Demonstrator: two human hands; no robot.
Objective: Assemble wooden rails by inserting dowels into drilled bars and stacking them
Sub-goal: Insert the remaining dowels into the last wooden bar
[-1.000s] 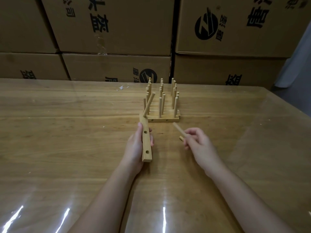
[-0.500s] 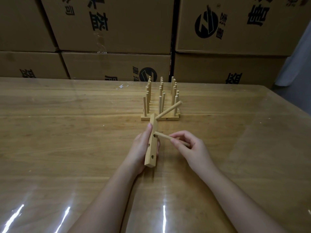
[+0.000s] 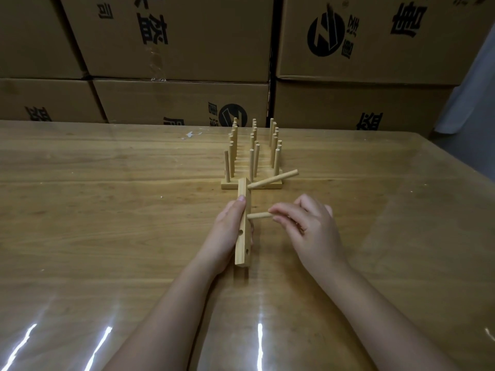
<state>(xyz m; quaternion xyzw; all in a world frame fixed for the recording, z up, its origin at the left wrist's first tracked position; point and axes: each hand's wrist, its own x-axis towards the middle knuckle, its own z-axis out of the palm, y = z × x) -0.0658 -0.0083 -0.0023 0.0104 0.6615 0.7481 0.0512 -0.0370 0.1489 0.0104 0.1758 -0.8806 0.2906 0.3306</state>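
- Table (image 3: 107,210): the work sits near its middle.
- Finished rails (image 3: 229,184): stacked at the far side, pegs upright.
- Left hand (image 3: 227,231): fingers wrapped round the bar, holding it steady.
- Right hand (image 3: 313,226): fingertips pinch the second dowel.
- Bar (image 3: 242,253): just in front of the stack, pointing away; first dowel (image 3: 273,179) seated at its far end.
- Second dowel (image 3: 258,216): tip at the middle hole. This looks like the insertion step, and it needs a straight push home.
- Near hole (image 3: 247,250): open, probably next.
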